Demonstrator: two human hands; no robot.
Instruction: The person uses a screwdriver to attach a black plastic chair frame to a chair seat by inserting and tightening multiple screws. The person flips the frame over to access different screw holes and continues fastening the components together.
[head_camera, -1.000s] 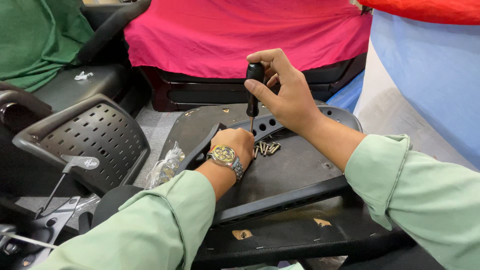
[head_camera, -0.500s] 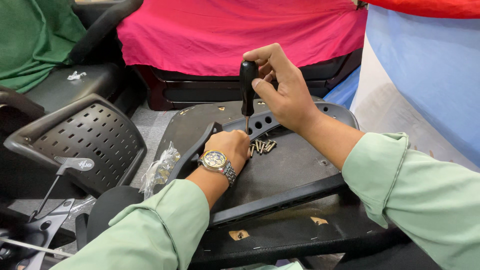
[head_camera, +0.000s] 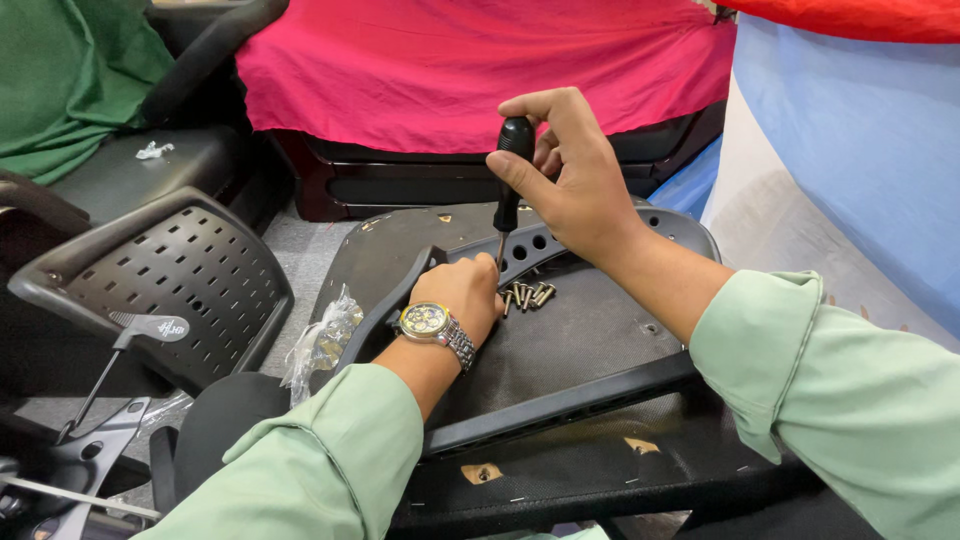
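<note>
My right hand (head_camera: 572, 182) grips the black handle of a screwdriver (head_camera: 511, 180) held upright, its tip pointing down at my left hand. My left hand (head_camera: 462, 294), with a metal wristwatch (head_camera: 432, 324) on the wrist, is closed near the tip and rests on the upturned black chair seat (head_camera: 590, 340). What its fingers pinch is hidden. Several loose screws (head_camera: 528, 294) lie on the seat just right of that hand. A black plastic frame with round holes (head_camera: 540, 245) lies on the seat under the tip.
A perforated black chair back (head_camera: 160, 285) leans at the left, with a lever mechanism (head_camera: 150, 328) in front of it. A crumpled clear plastic bag (head_camera: 322, 342) lies beside the seat. Pink cloth (head_camera: 450, 70) covers furniture behind; blue and white cloth (head_camera: 850, 150) hangs at right.
My right hand has kept the screwdriver upright and shifted it slightly left, closer over my left hand. The view has drifted a little; the left hand stays on the seat.
</note>
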